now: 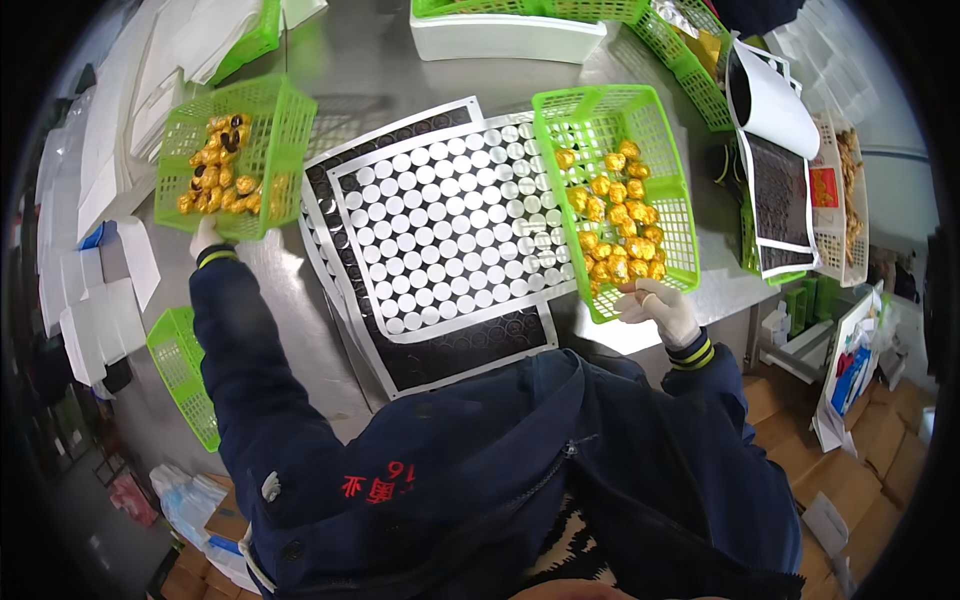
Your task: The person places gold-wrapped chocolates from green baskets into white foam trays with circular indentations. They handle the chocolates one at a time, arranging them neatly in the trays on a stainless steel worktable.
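Observation:
At the left, my left hand [207,234], in a pale glove, is at the near end of a green plastic basket [289,142] with gold foil-wrapped balls [216,176] and a few dark pieces. The basket partly hides its fingers. My right hand [651,306], gloved with some fingertips bare, touches the near end of another green basket [679,195], which holds more gold foil-wrapped balls [619,214]. Whether it grips the rim I cannot tell. Between the baskets lies a sheet of white discs in rows [450,225], on dark trays with white borders [465,352]. The right basket overlaps its edge.
Stacked white trays or boxes [112,165] line the left side. A white container [506,39] and green baskets [686,64] stand at the back. A dark white-bordered sheet [780,202] is at the right, beside a pale basket [829,240]. An additional green basket [184,375] is beside my left arm.

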Demonstrator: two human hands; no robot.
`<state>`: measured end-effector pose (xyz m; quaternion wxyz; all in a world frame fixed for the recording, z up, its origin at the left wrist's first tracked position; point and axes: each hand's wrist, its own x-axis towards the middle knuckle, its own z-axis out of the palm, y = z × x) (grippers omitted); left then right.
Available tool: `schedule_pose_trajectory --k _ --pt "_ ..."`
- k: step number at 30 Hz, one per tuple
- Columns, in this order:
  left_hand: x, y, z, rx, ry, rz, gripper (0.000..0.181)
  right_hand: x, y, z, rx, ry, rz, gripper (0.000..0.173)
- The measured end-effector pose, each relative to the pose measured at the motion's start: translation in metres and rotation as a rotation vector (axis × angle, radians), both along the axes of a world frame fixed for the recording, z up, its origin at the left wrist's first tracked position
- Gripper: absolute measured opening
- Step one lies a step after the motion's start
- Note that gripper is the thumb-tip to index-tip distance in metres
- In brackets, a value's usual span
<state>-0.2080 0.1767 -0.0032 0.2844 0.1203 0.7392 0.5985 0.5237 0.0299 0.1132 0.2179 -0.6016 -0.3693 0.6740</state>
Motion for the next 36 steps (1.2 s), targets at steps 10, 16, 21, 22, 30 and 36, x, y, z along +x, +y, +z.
schedule_pose_trajectory --k 10,16,21,22,30,36 --pt "0.177 0.114 0.016 -0.812 0.995 -0.64 0.061 -0.008 0.003 -0.002 -0.009 0.031 0.013 0.035" --pt "0.26 0.136 0.024 0.082 -0.539 -0.488 0.04 0.002 -0.003 -0.001 0.081 -0.019 0.041 0.033" --pt "0.334 0.019 0.035 0.022 0.026 -0.912 0.035 0.007 -0.009 -0.009 0.111 0.04 -0.02 0.029" --pt "0.336 -0.006 0.028 -0.004 0.32 -0.967 0.031 0.007 -0.009 -0.007 0.137 0.038 0.014 0.029" --pt "0.342 -0.135 0.007 -0.194 1.078 -0.644 0.056 0.013 0.023 -0.002 0.286 -0.032 0.105 0.03" --pt "0.323 -0.15 0.034 -0.441 1.09 -0.473 0.05 0.05 0.078 -0.008 0.88 -0.458 0.176 0.026"
